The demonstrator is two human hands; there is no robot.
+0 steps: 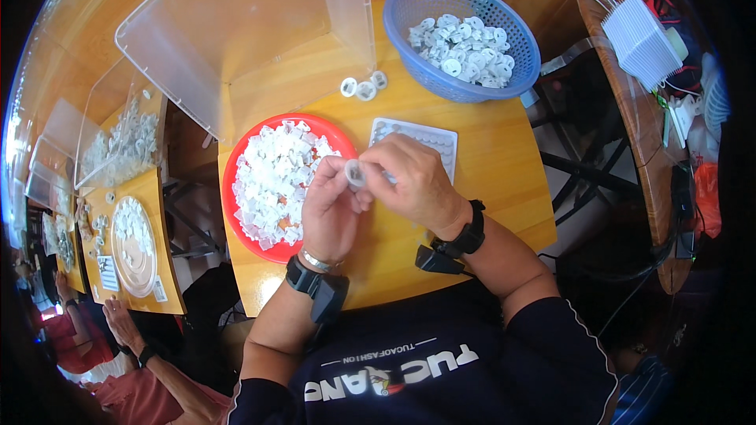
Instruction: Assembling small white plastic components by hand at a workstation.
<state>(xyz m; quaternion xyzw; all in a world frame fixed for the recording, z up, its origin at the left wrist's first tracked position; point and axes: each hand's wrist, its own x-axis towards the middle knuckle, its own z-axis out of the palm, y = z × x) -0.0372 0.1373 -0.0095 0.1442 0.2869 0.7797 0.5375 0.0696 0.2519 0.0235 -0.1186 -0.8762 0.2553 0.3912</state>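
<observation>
At the centre, one left hand [329,212] and one right hand [413,177] are holding one round part [354,166]. Three loose rings [365,97] are lying at twelve o'clock. One red tray [229,181] is sitting at nine o'clock, bearing white pieces [276,177] too many to count; one blue basket [457,91] is standing at one o'clock, holding pale discs [465,51], likewise beyond counting. Nearer in, also at one o'clock, one white tray [453,156] is resting. One clear bin [244,31] is standing at eleven o'clock. Two black wristbands [303,275] are showing, at seven and four o'clock. At least two other people [138,393] are showing at eight o'clock.
</observation>
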